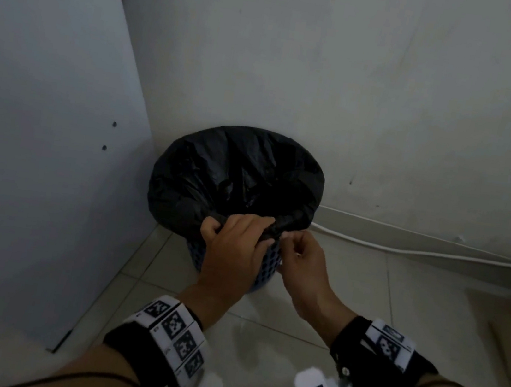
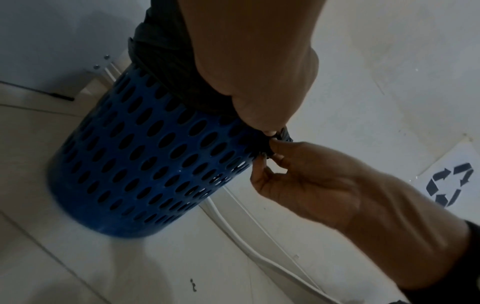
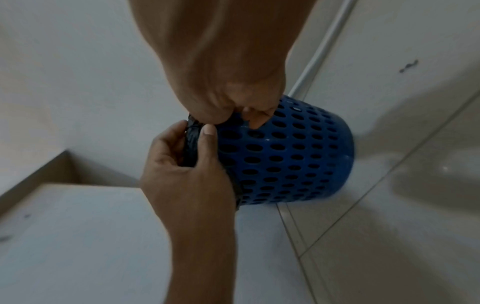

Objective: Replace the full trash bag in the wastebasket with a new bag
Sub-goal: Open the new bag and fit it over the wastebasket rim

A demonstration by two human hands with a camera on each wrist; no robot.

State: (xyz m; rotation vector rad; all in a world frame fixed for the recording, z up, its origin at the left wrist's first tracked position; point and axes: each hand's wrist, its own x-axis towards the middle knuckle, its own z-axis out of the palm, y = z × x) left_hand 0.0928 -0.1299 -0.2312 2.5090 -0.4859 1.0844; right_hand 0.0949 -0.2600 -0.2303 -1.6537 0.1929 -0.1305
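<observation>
A blue perforated wastebasket [image 1: 270, 265] stands on the floor in a corner. A black trash bag [image 1: 217, 171] lines it and is folded over its rim. At the near rim my left hand [image 1: 235, 233] grips a bunched fold of the bag. Right beside it, my right hand [image 1: 293, 242] pinches the same twisted bunch between thumb and fingertips. The left wrist view shows the bunch [image 2: 270, 144] against the basket [image 2: 145, 164] wall. In the right wrist view the left hand [image 3: 187, 164] wraps the twist [image 3: 191, 144] beside the basket [image 3: 285, 154]. The bag's inside is too dark to make out.
A white cabinet panel [image 1: 41, 128] stands close on the left and a wall behind. A white cable [image 1: 405, 248] runs along the baseboard to the right. Cardboard with a recycling mark [image 2: 449, 185] lies on the tiled floor at the right.
</observation>
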